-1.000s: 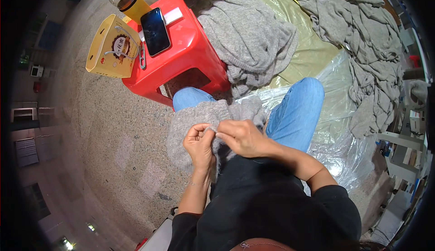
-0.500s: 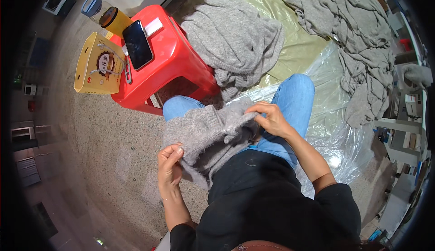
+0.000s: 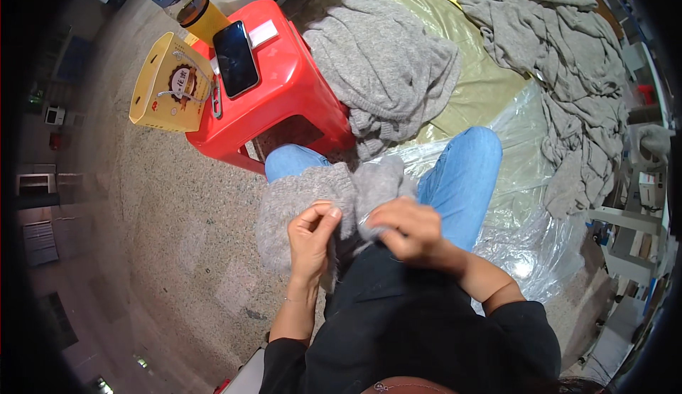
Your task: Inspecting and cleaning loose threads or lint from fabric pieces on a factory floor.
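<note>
A grey fuzzy knit garment (image 3: 295,198) lies bunched across my lap, over my blue jeans. My left hand (image 3: 311,241) is above its middle, thumb and forefinger pinched together, with an edge of the knit hanging below them. Close by on the right, my right hand (image 3: 410,229) curls over the other part of the garment. Motion smears its fingers, so I cannot tell whether they grip the knit. Only a small gap separates the two hands.
A red plastic stool (image 3: 284,81) stands ahead on the left, carrying a phone (image 3: 236,60), a drink bottle (image 3: 202,19) and small snips (image 3: 217,101). A yellow paper bag (image 3: 160,88) is beside them. Grey knitwear (image 3: 387,56) is heaped on plastic sheeting (image 3: 490,88), with more knitwear (image 3: 575,60) at right.
My left hand has moved right and my right hand has come slightly down, so they are nearer each other. The garment's opening, stretched between them before, has folded together.
</note>
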Demonstrator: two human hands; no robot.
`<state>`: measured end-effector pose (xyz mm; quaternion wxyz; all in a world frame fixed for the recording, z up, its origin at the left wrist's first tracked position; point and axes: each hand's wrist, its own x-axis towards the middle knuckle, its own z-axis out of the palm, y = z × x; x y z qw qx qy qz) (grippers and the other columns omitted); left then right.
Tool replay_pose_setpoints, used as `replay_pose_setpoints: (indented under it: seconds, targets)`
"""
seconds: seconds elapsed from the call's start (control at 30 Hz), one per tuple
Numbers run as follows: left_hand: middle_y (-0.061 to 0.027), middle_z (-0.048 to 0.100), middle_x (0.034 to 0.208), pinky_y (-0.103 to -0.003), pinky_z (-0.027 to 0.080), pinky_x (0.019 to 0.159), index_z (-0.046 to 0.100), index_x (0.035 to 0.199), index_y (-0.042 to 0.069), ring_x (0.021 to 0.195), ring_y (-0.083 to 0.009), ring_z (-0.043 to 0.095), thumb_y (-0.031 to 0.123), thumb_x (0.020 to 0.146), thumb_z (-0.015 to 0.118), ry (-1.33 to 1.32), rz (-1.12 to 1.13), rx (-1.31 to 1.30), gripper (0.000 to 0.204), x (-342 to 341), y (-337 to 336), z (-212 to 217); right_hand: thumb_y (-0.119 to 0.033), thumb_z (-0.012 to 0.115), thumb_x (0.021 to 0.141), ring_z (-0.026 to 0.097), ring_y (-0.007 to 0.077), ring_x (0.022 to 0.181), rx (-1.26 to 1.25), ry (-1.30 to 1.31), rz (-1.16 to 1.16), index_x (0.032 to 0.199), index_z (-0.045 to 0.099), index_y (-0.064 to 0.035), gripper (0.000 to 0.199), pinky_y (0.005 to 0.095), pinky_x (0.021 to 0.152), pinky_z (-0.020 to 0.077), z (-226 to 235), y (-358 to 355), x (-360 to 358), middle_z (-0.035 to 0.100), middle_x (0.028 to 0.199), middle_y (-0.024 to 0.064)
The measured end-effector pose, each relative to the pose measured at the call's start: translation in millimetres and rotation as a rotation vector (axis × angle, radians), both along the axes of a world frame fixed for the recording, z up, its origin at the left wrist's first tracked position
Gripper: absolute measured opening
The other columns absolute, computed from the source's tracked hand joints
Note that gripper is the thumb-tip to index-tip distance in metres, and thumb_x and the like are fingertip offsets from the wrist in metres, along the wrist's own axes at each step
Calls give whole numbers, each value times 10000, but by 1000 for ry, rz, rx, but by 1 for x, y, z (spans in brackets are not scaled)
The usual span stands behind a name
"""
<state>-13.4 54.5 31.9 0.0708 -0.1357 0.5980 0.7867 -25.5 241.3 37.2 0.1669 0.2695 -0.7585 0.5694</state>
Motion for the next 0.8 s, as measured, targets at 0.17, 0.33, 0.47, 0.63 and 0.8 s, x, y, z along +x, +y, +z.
replay_pose_setpoints:
  seconds: [0.17,0.33,0.47,0.63,0.8]
  targets:
    - [18,602,806,-171,396,658,642,862,-14,704,-29,505,34,855,648,-61,-10,117,49,5,7,7,116,635,579,617,234,680,-9,124,-32,854,641,-10,302,317,612,489,-12,-21,0,638,815,97]
    - [19,608,785,-147,389,606,641,900,-21,679,-15,511,-22,814,679,-85,23,161,94,7,5,4,127,627,581,603,239,689,33,154,-73,867,635,-7,316,315,606,483,-16,-22,-1,611,807,97]
    - [-25,643,825,-167,415,617,640,884,-7,703,-36,545,-41,766,717,7,62,107,145,7,4,1,122,599,619,600,257,729,48,35,-15,900,630,-4,309,328,620,482,-14,-23,-4,600,828,112]
    - [-31,638,808,-182,429,623,653,847,-14,717,-52,557,-67,762,701,118,-127,-184,112,7,-12,5,48,560,685,607,285,778,43,-377,243,924,617,1,249,362,663,481,2,-10,-23,607,872,128]
    - [-58,642,815,-223,452,664,649,838,-29,754,-96,572,-77,759,688,145,-314,-218,101,7,-18,9,-53,539,723,597,364,740,308,-565,672,894,574,29,193,424,657,459,11,1,-44,607,821,192]
